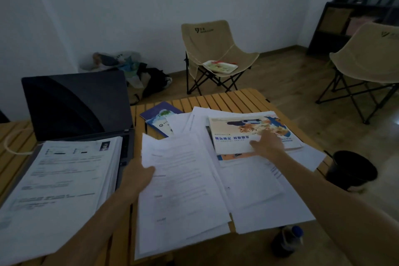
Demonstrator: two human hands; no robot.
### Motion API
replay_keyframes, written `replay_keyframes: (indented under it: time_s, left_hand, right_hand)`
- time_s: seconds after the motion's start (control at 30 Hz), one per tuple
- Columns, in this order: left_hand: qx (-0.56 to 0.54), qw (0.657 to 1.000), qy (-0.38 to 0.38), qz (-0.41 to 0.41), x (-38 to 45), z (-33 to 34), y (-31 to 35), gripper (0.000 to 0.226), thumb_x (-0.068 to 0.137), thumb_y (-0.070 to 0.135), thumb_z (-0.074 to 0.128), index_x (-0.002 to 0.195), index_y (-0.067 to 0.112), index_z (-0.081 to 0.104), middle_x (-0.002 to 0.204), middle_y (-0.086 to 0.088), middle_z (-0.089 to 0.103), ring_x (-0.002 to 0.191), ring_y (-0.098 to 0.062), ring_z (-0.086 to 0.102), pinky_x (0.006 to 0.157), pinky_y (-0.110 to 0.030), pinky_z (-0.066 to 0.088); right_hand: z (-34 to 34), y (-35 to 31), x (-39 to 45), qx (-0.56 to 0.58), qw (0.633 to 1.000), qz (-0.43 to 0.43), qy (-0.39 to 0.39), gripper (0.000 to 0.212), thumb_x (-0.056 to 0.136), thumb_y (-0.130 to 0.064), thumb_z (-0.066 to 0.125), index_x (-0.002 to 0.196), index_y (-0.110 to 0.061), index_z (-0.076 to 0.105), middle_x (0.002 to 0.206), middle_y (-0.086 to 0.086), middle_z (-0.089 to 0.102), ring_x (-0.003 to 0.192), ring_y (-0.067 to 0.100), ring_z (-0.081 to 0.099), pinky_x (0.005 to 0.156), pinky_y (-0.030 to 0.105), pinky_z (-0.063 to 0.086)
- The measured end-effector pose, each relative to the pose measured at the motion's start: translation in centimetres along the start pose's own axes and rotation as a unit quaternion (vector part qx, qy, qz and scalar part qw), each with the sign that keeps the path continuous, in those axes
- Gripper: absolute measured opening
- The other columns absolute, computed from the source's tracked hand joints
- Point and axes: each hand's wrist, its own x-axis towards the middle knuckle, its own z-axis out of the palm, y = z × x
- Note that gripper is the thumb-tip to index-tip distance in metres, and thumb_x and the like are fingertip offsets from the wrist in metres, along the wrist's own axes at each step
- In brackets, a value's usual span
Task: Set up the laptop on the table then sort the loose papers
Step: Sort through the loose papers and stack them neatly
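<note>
The left hand (138, 177) pinches the left edge of a sheaf of white printed pages (183, 192) just right of the laptop (75, 103), thumb on top and fingers curled under, lifting that edge a little. The right hand (267, 142) reaches farther from the laptop and lies flat, fingers straight, on a colourful brochure (252, 134) that tops the spread of loose papers (269, 196). The laptop stands open on the slatted wooden counter (228, 97), its screen dark, so the first part of the task looks done, though a thick stack of documents (56, 183) covers most of its keyboard. Sorting seems only partly through: that stack may be one sorted pile, but the sheets right of the laptop lie fanned and overlapping, with blue booklets (159, 116) poking out behind them, and all of that is left to order. The brochure carries large blue Chinese characters, upside down from here; I read them only in part, so I leave them. The top page on the laptop shows a small ID-style photo and blurred lines of text. Beyond the laptop, a beige folding chair (211, 49) bears a V-shaped logo with small lettering too blurred to read. A dark cup (352, 170) stands at the counter's far right edge, and a bottle (289, 239) sits near its front edge.
</note>
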Motion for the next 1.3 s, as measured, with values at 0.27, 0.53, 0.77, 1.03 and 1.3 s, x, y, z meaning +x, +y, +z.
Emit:
replay_keyframes:
  time_s: [0.27, 0.53, 0.77, 1.03, 1.3]
  left_hand:
    - [0.218, 0.976, -0.001, 0.018, 2.6, 2.0, -0.7, 0.072, 0.078, 0.034, 0.075, 0.131, 0.002, 0.038, 0.128, -0.016, 0.050, 0.114, -0.029, 0.051, 0.097, -0.039, 0.046]
    - [0.107, 0.992, -0.029, -0.053, 4.4, 3.5, 1.4, 0.052, 0.071, 0.026, 0.085, 0.114, 0.009, 0.060, 0.109, -0.010, 0.063, 0.094, -0.022, 0.061, 0.076, -0.034, 0.055]
    - [0.210, 0.972, 0.029, -0.105, 2.7, 3.9, 1.9, 0.089, 0.066, 0.048, 0.083, 0.136, 0.006, 0.046, 0.136, -0.020, 0.045, 0.120, -0.032, 0.046, 0.094, -0.043, 0.048]
    - [0.104, 0.987, -0.020, -0.120, 3.9, 3.0, 0.4, 0.087, 0.057, 0.047, 0.089, 0.127, 0.006, 0.057, 0.125, -0.018, 0.058, 0.109, -0.031, 0.058, 0.086, -0.040, 0.056]
    - [0.166, 0.984, 0.036, -0.060, 2.7, 3.8, 1.2, 0.059, 0.070, 0.036, 0.085, 0.115, 0.006, 0.060, 0.107, -0.011, 0.064, 0.084, -0.022, 0.060, 0.060, -0.030, 0.052]
  right_hand:
    - [-0.1, 8.6, 9.7, -0.042, 0.990, 0.137, -0.016, 0.156, 0.011, -0.097, 0.056, 0.140, -0.011, 0.043, 0.141, 0.015, 0.049, 0.128, 0.035, 0.049, 0.104, 0.049, 0.044]
    - [-1.4, 8.8, 8.3, -0.054, 0.991, 0.101, 0.071, 0.098, 0.052, -0.071, 0.078, 0.127, -0.012, 0.054, 0.124, 0.013, 0.056, 0.113, 0.033, 0.055, 0.094, 0.047, 0.050]
    - [-4.6, 7.2, 5.0, 0.062, 0.980, 0.100, 0.159, 0.040, 0.096, -0.024, 0.058, 0.130, -0.005, 0.055, 0.120, 0.019, 0.061, 0.106, 0.036, 0.061, 0.081, 0.040, 0.050]
    - [-7.7, 6.6, 4.6, 0.165, 0.971, 0.098, 0.139, 0.038, 0.100, -0.026, 0.054, 0.124, 0.004, 0.061, 0.113, 0.022, 0.064, 0.082, 0.031, 0.060, 0.066, 0.032, 0.050]
    - [-7.8, 5.4, 2.8, 0.211, 0.951, 0.018, 0.223, 0.031, 0.106, -0.019, 0.042, 0.089, -0.001, 0.062, 0.085, 0.018, 0.060, 0.075, 0.027, 0.053, 0.068, 0.033, 0.039]
